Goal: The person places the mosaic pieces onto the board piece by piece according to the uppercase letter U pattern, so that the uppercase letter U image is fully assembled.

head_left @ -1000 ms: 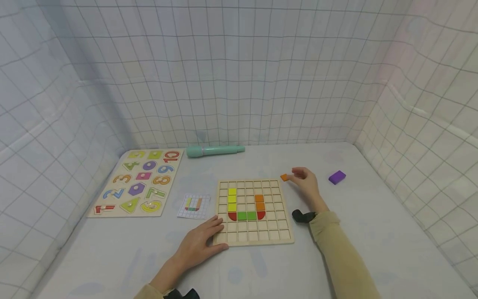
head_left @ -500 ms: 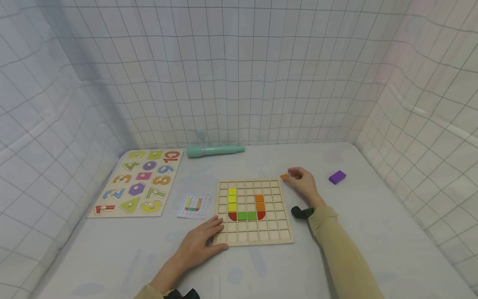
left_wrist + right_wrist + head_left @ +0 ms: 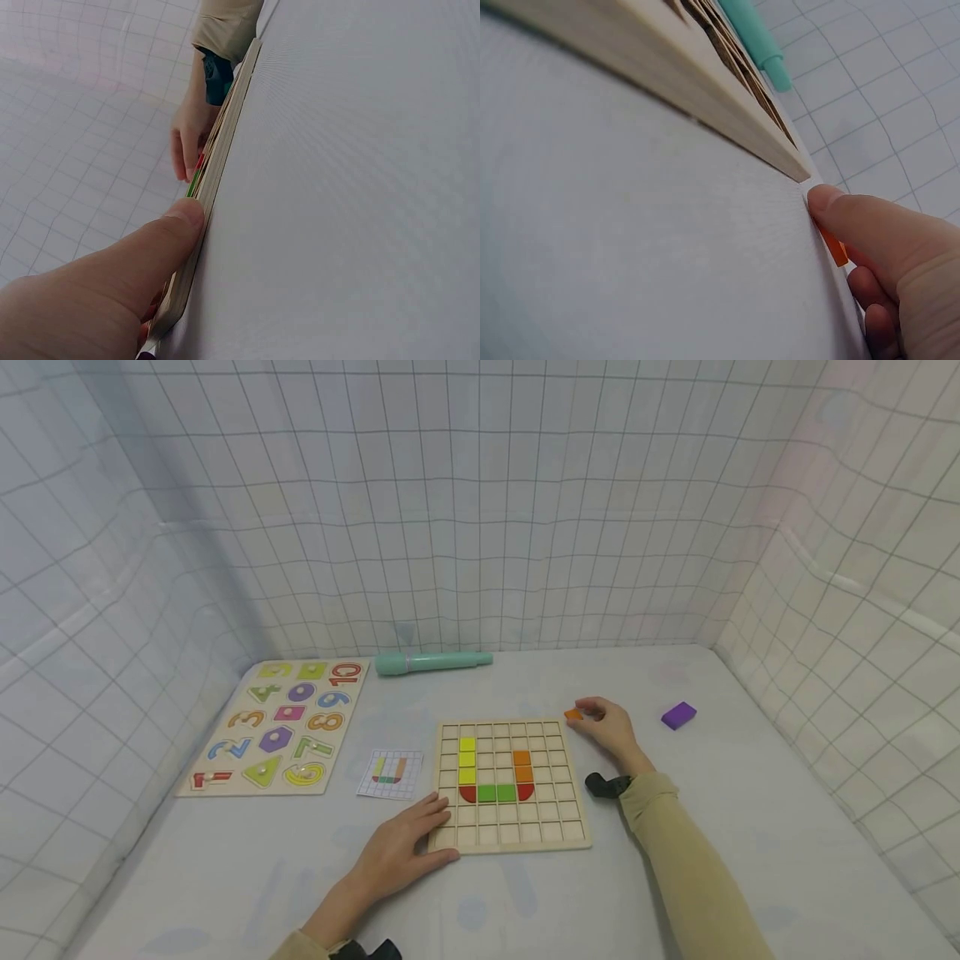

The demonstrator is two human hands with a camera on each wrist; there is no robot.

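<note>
A wooden grid board (image 3: 517, 845) lies at the middle of the table, with yellow, green, red and orange tiles forming a U. My left hand (image 3: 401, 843) rests on its lower left corner, fingers extended over the left edge and the thumb (image 3: 176, 225) along the front edge. Just beyond the board's far right corner, my right hand (image 3: 611, 731) pinches an orange square tile (image 3: 573, 714) low at the table. In the right wrist view the thumb partly covers this orange tile (image 3: 832, 246), its edge showing below.
A grid card (image 3: 390, 773) printed with a similar U lies left of the board. Farther left is a number-and-shape puzzle board (image 3: 337, 777). A teal microphone-shaped stick (image 3: 435, 663) lies at the back, and a purple block (image 3: 678, 716) stands right of my right hand.
My right hand has moved slightly left and closed its fingers around the orange tile, which is now more covered. The left hand has stayed on the board.
</note>
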